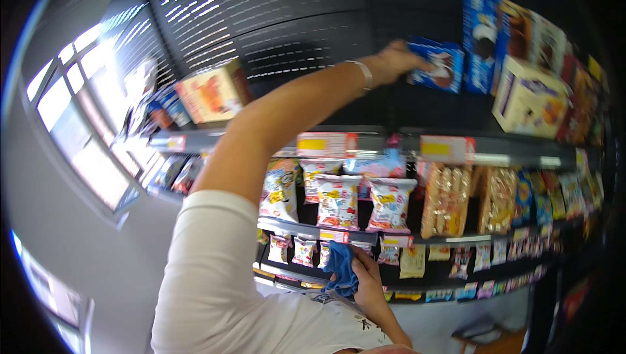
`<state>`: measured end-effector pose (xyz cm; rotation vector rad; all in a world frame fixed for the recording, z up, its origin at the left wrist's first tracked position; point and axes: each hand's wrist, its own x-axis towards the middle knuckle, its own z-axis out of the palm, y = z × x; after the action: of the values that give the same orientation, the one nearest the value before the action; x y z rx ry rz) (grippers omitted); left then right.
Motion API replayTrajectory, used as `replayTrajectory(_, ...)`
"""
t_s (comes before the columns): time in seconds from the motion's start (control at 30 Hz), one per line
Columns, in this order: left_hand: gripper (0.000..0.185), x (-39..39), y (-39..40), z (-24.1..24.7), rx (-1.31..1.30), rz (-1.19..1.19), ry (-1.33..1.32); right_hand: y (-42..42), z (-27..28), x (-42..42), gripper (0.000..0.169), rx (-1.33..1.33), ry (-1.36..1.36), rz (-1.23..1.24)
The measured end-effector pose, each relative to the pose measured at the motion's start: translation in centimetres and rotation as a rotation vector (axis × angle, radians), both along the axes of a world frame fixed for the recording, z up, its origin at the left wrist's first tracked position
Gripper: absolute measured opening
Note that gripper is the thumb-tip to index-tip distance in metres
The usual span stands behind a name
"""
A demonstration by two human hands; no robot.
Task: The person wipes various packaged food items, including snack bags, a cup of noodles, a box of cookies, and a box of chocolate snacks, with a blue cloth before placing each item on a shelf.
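My left arm reaches up and across to the top shelf. There my left hand [397,62] grips the left end of a blue snack box [441,66] with a biscuit picture. Lower down, close to my body, my right hand [368,275] holds a crumpled blue cloth [341,268] in front of the lower racks. Right of the held box stand an upright blue box [480,43] and a cream-coloured box [530,97]. Part of the left hand's fingers is blurred.
A tilted cream box [209,93] stands at the shelf's left. Below the shelf edge [386,146] with its price tags are white snack bags [337,202] and clear-fronted biscuit packs [446,201]. Smaller packets [304,252] fill lower rows. A window [83,129] is at left.
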<state>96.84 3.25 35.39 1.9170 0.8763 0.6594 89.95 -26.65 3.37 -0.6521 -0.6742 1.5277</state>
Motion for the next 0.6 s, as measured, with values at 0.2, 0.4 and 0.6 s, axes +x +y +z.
replayTrajectory(0.2, 0.089, 0.0, 0.7, -0.6, 0.023, -0.064, -0.114, 0.0, 1.4, 0.4, 0.037, -0.018, -0.003, 0.027)
replayTrajectory(0.4, 0.084, -7.1, -3.7, 3.3, 0.104, -0.025, -0.28, 0.0, 2.5, -0.6, 0.036, -0.066, -0.022, 0.056)
replayTrajectory(0.6, 0.056, -17.4, -6.1, 2.3, 0.239, -0.127, -0.341, 0.6, 3.1, -2.3, 0.036, -0.053, -0.074, 0.138)
